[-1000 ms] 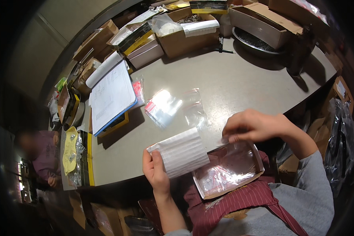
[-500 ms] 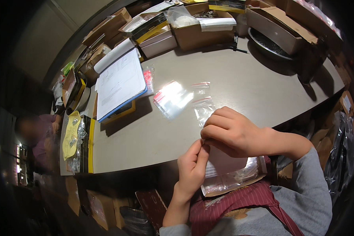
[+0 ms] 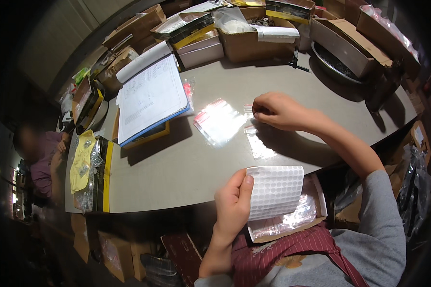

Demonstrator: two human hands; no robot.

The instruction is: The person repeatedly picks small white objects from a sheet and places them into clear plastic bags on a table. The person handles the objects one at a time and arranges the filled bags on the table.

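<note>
My left hand (image 3: 233, 203) is pinching the left edge of a white sheet of round stickers (image 3: 277, 189). The sheet hangs above an open box (image 3: 289, 231) at my lap, which holds clear plastic bags. Over the table, my right hand (image 3: 281, 111) has its fingers curled together at a small clear zip bag (image 3: 248, 111). Whether anything is between those fingertips is hidden. Below this hand lies another clear zip bag (image 3: 260, 145). To the left is a fanned pile of shiny zip bags (image 3: 219, 125) with red strips.
A clipboard with papers (image 3: 153, 95) rests tilted on a box at the left. Cardboard boxes (image 3: 256, 48), a black pen (image 3: 299, 66) and a round dish of dark bits (image 3: 337, 64) line the back. At the far left sits another person (image 3: 43, 162).
My right hand has left my left hand and moved up and away to the zip bags. The sticker sheet, earlier mostly hidden, now faces up in my left hand.
</note>
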